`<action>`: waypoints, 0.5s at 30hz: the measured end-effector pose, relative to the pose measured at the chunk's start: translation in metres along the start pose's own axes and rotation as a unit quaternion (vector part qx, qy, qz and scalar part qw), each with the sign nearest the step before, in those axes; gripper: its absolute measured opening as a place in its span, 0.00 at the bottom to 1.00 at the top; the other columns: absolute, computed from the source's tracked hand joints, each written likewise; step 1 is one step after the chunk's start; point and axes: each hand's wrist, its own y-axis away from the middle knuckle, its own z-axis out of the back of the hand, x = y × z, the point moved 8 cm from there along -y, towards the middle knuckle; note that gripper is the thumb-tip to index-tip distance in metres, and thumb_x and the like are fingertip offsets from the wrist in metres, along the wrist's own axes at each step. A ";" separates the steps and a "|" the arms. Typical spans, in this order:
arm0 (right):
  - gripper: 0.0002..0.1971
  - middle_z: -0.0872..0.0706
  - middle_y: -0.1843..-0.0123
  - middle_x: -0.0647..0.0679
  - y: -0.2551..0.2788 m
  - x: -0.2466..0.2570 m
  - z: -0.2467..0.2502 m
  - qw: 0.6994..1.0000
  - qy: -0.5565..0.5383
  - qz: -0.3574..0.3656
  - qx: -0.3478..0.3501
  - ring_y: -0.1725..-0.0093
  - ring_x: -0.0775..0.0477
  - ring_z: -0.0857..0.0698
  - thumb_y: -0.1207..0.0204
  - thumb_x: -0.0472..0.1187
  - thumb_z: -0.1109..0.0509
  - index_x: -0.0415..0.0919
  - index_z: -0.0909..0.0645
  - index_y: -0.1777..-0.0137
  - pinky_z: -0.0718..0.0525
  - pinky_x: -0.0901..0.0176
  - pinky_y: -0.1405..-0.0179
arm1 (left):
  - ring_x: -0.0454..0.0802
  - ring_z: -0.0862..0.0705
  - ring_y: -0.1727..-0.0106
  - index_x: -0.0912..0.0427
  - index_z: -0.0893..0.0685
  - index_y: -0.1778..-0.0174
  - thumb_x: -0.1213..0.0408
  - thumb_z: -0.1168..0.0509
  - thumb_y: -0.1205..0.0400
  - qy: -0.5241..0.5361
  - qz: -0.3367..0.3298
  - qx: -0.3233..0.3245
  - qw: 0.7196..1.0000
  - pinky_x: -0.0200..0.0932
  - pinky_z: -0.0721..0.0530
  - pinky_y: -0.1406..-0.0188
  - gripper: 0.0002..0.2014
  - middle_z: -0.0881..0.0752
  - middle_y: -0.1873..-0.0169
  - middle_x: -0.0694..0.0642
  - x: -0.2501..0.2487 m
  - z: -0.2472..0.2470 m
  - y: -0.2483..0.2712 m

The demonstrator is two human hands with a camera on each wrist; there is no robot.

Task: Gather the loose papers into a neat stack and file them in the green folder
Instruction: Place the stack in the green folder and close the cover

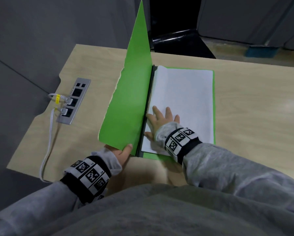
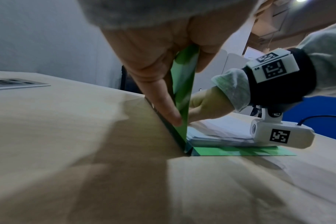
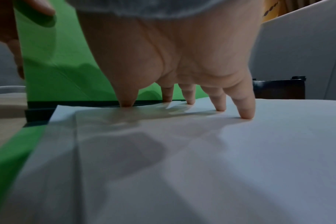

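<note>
The green folder lies open on the wooden table, its front cover raised nearly upright. My left hand pinches the cover's near bottom corner between thumb and fingers. A neat stack of white papers lies on the folder's right half, against the dark spine. My right hand lies spread on the stack near the spine, its straight fingertips pressing the top sheet. The green cover stands just left of that hand.
A grey socket panel with white cables plugged in sits in the table's left part. The table's near edge is by my body. A black chair stands beyond the far edge. Bare wood extends right of the folder.
</note>
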 end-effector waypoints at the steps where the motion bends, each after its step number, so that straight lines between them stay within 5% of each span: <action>1: 0.38 0.61 0.15 0.53 0.001 0.000 0.000 1.000 0.004 0.000 0.001 0.18 0.27 0.61 0.24 0.64 0.39 0.56 0.52 0.19 0.50 0.18 0.27 | 0.48 0.30 0.74 0.59 0.19 0.62 0.28 0.56 0.25 0.009 -0.003 -0.007 1.000 0.38 0.23 0.69 0.36 0.16 0.65 0.57 0.000 0.000 -0.001; 3: 0.37 0.61 0.15 0.52 0.003 -0.001 0.000 1.000 0.011 0.002 0.003 0.18 0.27 0.61 0.24 0.64 0.40 0.55 0.51 0.19 0.50 0.17 0.27 | 0.49 0.31 0.74 0.68 0.16 0.44 0.32 0.54 0.21 0.007 -0.014 -0.016 1.000 0.39 0.26 0.71 0.40 0.14 0.43 0.66 -0.001 0.001 -0.003; 4: 0.38 0.61 0.15 0.52 0.004 -0.001 0.001 1.000 0.014 0.006 0.004 0.18 0.27 0.61 0.23 0.64 0.40 0.55 0.52 0.19 0.50 0.17 0.27 | 0.47 0.34 0.76 0.68 0.15 0.44 0.33 0.54 0.20 0.001 -0.017 -0.019 1.000 0.38 0.31 0.75 0.39 0.14 0.44 0.66 -0.002 0.001 -0.001; 5: 0.38 0.61 0.15 0.52 0.004 -0.001 0.001 1.000 0.018 0.009 0.007 0.18 0.27 0.61 0.23 0.65 0.40 0.55 0.52 0.19 0.50 0.17 0.27 | 0.46 0.35 0.77 0.66 0.14 0.53 0.34 0.54 0.19 -0.002 -0.020 -0.020 1.000 0.37 0.34 0.77 0.38 0.12 0.54 0.62 -0.004 0.003 0.002; 7: 0.39 0.62 0.15 0.51 0.003 0.000 0.001 1.000 0.021 0.010 0.015 0.18 0.26 0.62 0.23 0.65 0.40 0.55 0.54 0.18 0.50 0.16 0.27 | 0.44 0.37 0.78 0.61 0.21 0.69 0.35 0.55 0.18 -0.014 -0.028 -0.023 0.999 0.35 0.37 0.79 0.33 0.27 0.75 0.53 -0.008 0.005 0.002; 10: 0.39 0.63 0.15 0.51 0.001 0.000 0.000 0.999 0.020 -0.002 0.029 0.18 0.27 0.62 0.24 0.65 0.39 0.57 0.53 0.18 0.50 0.16 0.28 | 0.40 0.41 0.74 0.54 0.20 0.55 0.44 0.61 0.14 -0.010 -0.056 0.018 0.998 0.30 0.37 0.71 0.27 0.39 0.74 0.50 -0.019 -0.003 -0.009; 13: 0.37 0.61 0.15 0.51 0.001 -0.003 0.009 1.000 -0.009 -0.009 -0.018 0.17 0.30 0.60 0.25 0.67 0.40 0.58 0.50 0.20 0.53 0.19 0.26 | 0.42 0.39 0.74 0.53 0.38 0.73 0.40 0.60 0.16 0.006 -0.033 0.009 0.999 0.45 0.22 0.49 0.25 0.38 0.74 0.51 -0.011 -0.005 -0.019; 15: 0.37 0.60 0.15 0.49 0.006 -0.026 0.028 0.991 -0.057 -0.065 -0.103 0.16 0.34 0.57 0.26 0.68 0.42 0.58 0.50 0.21 0.54 0.24 0.23 | 0.46 0.36 0.78 0.56 0.37 0.76 0.34 0.55 0.20 0.001 -0.016 -0.015 1.000 0.48 0.19 0.62 0.29 0.35 0.77 0.51 -0.003 -0.004 -0.022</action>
